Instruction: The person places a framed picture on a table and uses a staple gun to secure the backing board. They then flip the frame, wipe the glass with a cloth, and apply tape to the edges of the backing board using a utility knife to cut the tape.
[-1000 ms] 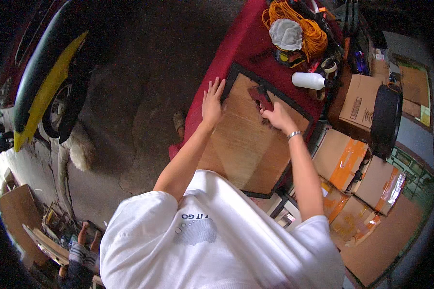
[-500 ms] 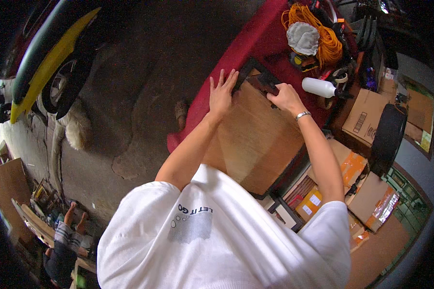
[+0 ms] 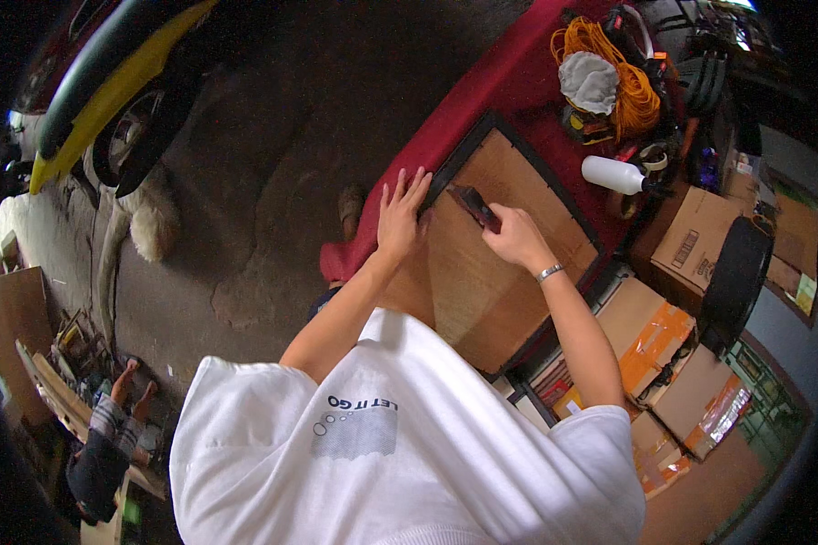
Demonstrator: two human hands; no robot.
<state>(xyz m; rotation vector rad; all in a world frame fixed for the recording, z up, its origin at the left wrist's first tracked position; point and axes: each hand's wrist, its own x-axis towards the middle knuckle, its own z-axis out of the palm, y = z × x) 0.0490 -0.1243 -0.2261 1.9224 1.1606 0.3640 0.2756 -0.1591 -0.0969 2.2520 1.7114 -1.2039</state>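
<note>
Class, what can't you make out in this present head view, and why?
All in the head view:
- Dark tool's handle: mostly covered by the right hand.
- Left hand's palm: turned away from the camera.
- Framed board's near edge: partly behind the white shirt.
- Vehicle: cut off by the dark fisheye rim.

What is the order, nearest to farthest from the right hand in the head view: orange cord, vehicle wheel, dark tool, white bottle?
1. Dark tool: held in the right hand.
2. White bottle: to the right.
3. Orange cord: beyond the bottle.
4. Vehicle wheel: far left.
</note>
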